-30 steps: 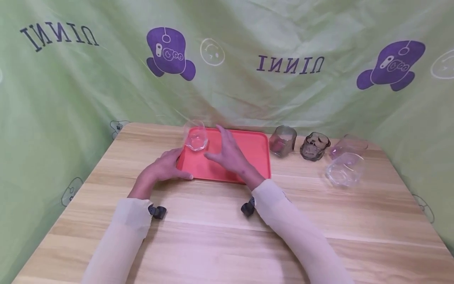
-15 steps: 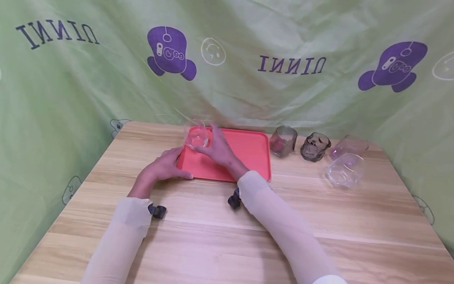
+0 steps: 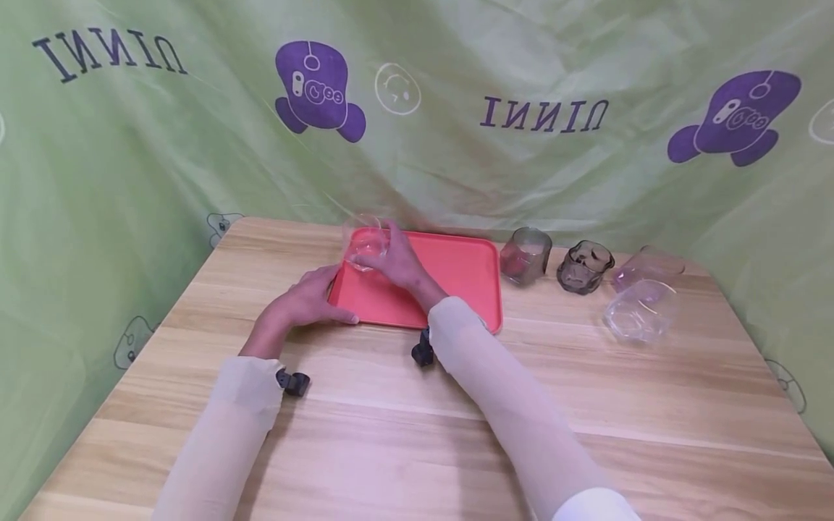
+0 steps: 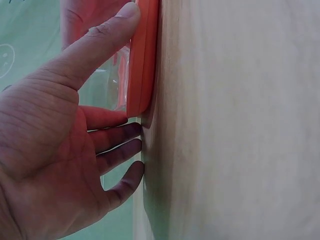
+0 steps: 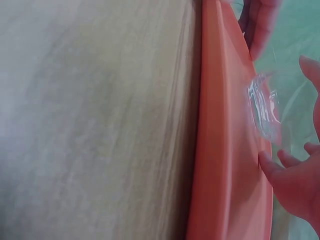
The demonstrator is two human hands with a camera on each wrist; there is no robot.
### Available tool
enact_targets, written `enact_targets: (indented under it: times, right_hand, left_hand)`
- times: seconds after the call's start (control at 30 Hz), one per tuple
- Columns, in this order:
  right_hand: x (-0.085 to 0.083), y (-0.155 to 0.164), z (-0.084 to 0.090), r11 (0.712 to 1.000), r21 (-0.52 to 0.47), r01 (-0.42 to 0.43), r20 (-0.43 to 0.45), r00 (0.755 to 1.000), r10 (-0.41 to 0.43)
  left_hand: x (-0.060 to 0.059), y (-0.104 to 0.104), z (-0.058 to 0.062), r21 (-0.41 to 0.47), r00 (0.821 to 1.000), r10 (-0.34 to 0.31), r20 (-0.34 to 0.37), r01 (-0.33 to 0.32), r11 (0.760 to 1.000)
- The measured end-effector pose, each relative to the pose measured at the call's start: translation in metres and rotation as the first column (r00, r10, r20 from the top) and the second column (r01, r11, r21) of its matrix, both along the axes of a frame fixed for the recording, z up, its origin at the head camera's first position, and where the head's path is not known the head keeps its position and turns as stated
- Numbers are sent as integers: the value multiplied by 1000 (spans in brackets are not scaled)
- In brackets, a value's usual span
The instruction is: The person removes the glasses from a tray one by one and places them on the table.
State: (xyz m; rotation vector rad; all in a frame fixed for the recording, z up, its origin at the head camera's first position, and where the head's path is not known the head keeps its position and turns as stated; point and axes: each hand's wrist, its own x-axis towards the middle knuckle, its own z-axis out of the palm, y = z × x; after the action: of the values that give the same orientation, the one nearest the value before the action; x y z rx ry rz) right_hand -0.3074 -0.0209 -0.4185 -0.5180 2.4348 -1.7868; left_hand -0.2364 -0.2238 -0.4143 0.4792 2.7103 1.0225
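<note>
The clear glass (image 3: pixel 365 244) stands in the far left corner of the red tray (image 3: pixel 456 278), and it is hard to read: see-through against red, with the right hand (image 3: pixel 394 262) covering its near side. That hand's fingers curl around the glass and grip it; the right wrist view shows only fingertips (image 5: pixel 280 162) at the frame's edge beside the blurred glass (image 5: pixel 264 112), the rest of the hand cut off. The left hand (image 3: pixel 306 304) lies flat and relaxed on the worktop (image 3: pixel 404 420), its thumb (image 4: pixel 107 40) along the tray's left edge (image 4: pixel 142 60) and the other fingers spread on the wood by the corner. Its palm fills most of the left wrist view and hides what is behind. To the right of the tray, four more glasses sit on the worktop: a smoky one (image 3: pixel 525 255), a dark one (image 3: pixel 584 267), a pale pinkish one (image 3: pixel 645 266) partly behind a clear one (image 3: pixel 635 312). Whether those last two lie tipped is hard to tell.
</note>
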Motion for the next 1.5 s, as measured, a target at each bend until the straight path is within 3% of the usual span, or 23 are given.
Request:
enact_targets:
  times: [0.33,1.5]
  right_hand:
    - [-8,-7,-8,992,-116,-59,39,997,64]
    - [-4,-6,-10,998,15,-56,-72,996,57]
  left_hand:
    - [1,-1,1,-7,1000,9,4,-9,1000]
    - [-1,-1,0,0,1000,-1,2,1,1000]
